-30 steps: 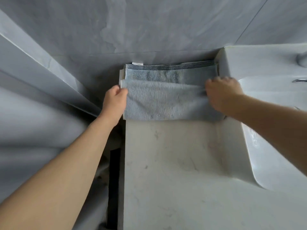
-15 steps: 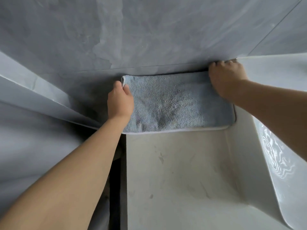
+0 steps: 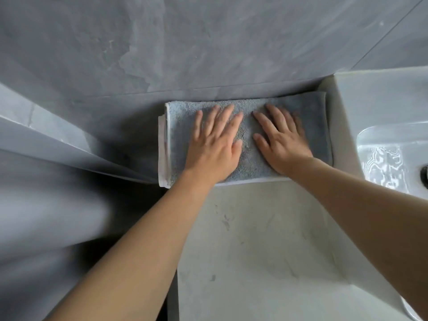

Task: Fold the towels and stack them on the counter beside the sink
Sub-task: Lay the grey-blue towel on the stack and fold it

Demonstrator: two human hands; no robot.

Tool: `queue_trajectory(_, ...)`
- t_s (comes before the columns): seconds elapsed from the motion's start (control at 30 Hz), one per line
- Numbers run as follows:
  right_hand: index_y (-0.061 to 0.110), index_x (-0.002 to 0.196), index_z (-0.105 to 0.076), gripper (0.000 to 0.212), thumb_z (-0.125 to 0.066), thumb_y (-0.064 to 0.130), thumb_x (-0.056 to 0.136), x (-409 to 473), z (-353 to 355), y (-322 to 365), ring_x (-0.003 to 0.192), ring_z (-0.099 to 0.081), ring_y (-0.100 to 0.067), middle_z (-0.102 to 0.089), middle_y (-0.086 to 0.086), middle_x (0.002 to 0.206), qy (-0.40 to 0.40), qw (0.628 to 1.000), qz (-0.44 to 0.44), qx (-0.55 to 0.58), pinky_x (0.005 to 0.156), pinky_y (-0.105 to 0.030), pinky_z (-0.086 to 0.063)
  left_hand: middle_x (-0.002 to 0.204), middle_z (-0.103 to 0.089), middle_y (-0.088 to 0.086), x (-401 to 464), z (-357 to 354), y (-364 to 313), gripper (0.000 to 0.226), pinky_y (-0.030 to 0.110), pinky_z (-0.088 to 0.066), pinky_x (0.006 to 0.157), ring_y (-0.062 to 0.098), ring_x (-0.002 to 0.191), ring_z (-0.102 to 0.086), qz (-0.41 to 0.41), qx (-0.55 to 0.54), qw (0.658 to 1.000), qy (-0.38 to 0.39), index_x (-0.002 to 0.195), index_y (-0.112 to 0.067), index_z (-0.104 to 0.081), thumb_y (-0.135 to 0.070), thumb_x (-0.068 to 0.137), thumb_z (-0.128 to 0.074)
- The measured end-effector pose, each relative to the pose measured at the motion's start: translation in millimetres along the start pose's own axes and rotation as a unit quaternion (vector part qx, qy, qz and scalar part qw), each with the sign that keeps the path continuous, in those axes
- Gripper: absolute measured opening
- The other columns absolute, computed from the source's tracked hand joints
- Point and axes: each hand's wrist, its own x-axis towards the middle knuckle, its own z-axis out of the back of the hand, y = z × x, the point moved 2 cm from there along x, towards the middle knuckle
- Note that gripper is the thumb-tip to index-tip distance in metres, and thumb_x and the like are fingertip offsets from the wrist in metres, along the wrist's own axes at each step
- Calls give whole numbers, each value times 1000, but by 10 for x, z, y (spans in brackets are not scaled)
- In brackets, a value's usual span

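Grey-blue terry, one folded rectangular towel (image 3: pixel 249 140) on top, a paler layer's edge (image 3: pixel 162 149) peeking out at its left. It lies at the back of the white stone counter (image 3: pixel 254 251), long axis running left-right along the grey wall (image 3: pixel 208 42), against the white ceramic sink (image 3: pixel 382 126). Two hands: left hand (image 3: pixel 214 147) and right hand (image 3: pixel 281 140) both flat, fingers spread, pressing it.

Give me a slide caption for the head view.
Both hands, left and right, press flat on folded grey towel beside sink.
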Motion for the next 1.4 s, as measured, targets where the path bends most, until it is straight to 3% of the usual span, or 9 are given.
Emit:
queue_trajectory(0.1,31,154,-25,68,-19,62,94,-27,-110,-171,149,-14,-25,-19,-2,162,-10,999,-23,-21,121,-48,-4,168,-9,-4,-68,-222,324,67,47,7,123,20,155,-4,50,47,995,72,160,-30,-15,-57,98,-18)
queue_trajectory(0.37,32,154,-24,74,-28,68,90,-50,-148,-364,149,-6,-39,-16,-13,162,-64,995,-65,-45,119,-54,2,168,-9,5,-181,-196,584,73,47,2,125,27,155,-1,58,97,993,27,160,-25,-17,-61,97,-23)
queue_trajectory(0.6,31,155,-16,79,-19,70,87,-35,13,-349,150,1,-34,-7,-13,163,18,997,-76,-20,120,-51,4,169,7,1,-136,-104,543,75,45,11,123,22,154,13,81,91,988,94,161,-29,-3,-62,95,-15)
queue_trajectory(0.73,13,151,-29,69,-34,49,93,-420,253,-156,149,-11,-33,-18,-15,160,-51,991,-94,80,121,-45,-6,166,-19,10,-369,31,266,71,49,0,125,31,154,-10,134,46,990,-5,158,-18,-26,-52,96,-28)
queue_trajectory(0.83,7,146,-38,62,-44,34,91,-849,338,45,146,-23,-33,-29,-14,157,-91,992,-10,91,120,-44,-15,160,-34,14,-667,49,-81,64,54,-12,123,36,150,-24,118,14,991,-64,152,-10,-38,-43,98,-37)
queue_trajectory(0.9,5,143,-44,60,-48,28,88,-1087,384,91,143,-31,-33,-37,-14,153,-110,989,30,90,119,-46,-20,158,-37,15,-833,40,-301,60,57,-18,121,36,149,-28,96,0,993,-67,151,-8,-39,-40,99,-39)
queue_trajectory(1.07,3,142,-44,61,-56,14,83,-1557,619,-78,139,-36,-34,-40,-16,150,-134,985,34,106,117,-47,-26,154,-41,16,-1048,143,-786,58,57,-22,120,37,144,-35,65,-28,995,-69,149,-6,-40,-35,99,-41)
queue_trajectory(1.4,4,140,-46,56,-59,9,86,-2602,1032,-1097,136,-40,-33,-42,-15,149,-150,976,12,159,114,-45,-32,146,-48,20,-1230,331,-2255,50,53,-32,116,37,136,-45,33,-77,988,-132,141,1,-49,-26,99,-47)
